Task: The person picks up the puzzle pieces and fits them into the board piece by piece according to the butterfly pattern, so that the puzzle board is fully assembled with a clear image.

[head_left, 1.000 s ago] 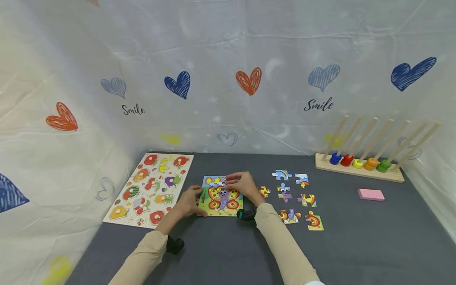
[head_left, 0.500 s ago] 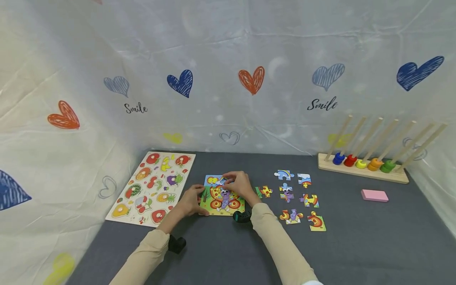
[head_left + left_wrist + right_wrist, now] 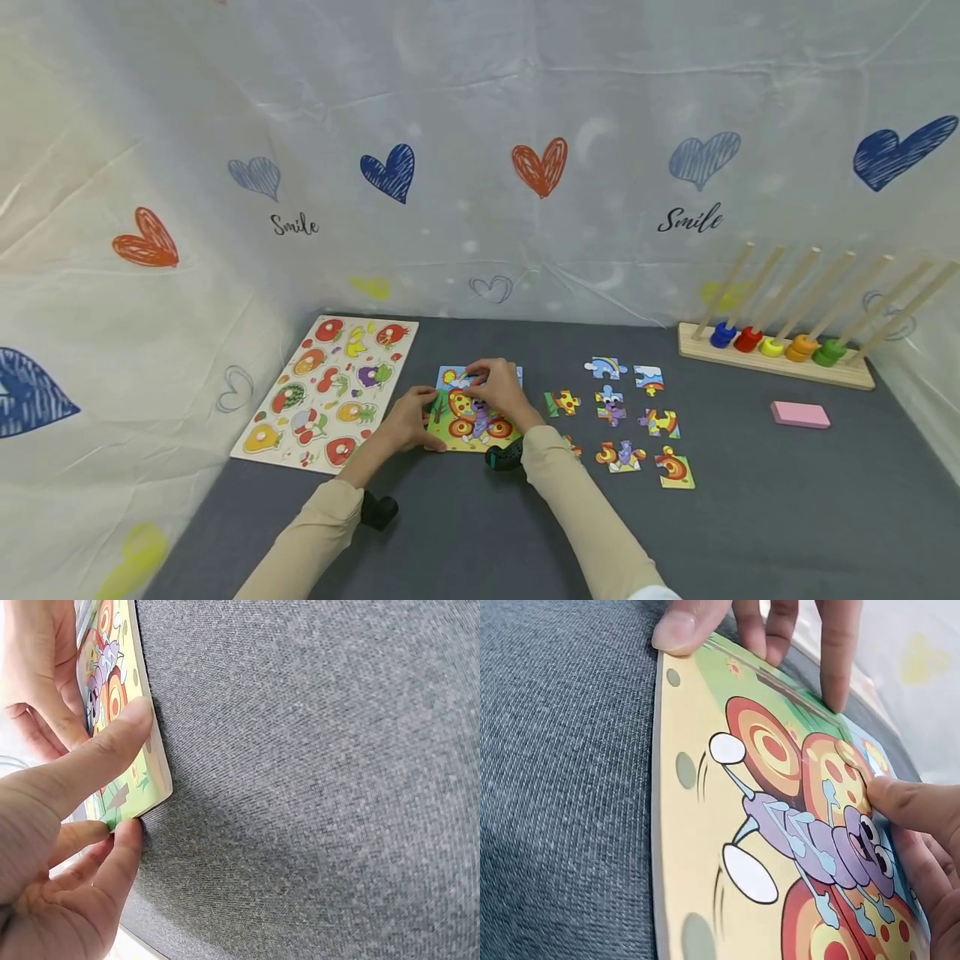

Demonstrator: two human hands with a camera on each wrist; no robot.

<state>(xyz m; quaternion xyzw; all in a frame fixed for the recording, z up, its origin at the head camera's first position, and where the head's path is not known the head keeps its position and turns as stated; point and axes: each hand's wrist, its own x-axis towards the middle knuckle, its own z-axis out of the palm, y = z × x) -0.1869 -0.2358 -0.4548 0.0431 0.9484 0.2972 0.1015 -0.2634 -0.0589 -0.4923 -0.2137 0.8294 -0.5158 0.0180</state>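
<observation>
Right hand (image 3: 501,392) slid left over puzzle board (image 3: 477,432); work's now at board's upper left. Can't tell if it's pinching. Left hand (image 3: 407,422) grips board's left edge.

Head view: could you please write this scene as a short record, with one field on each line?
main thing: butterfly board
left hand: holds its near left corner
right hand: touches its upper part; whether it pinches anything is unclear
loose items: several puzzle pieces, right of the butterfly board
left side: fruit board
far right: peg rack with blue, red, yellow, orange and green rings
nearer than rack: pink block
</observation>
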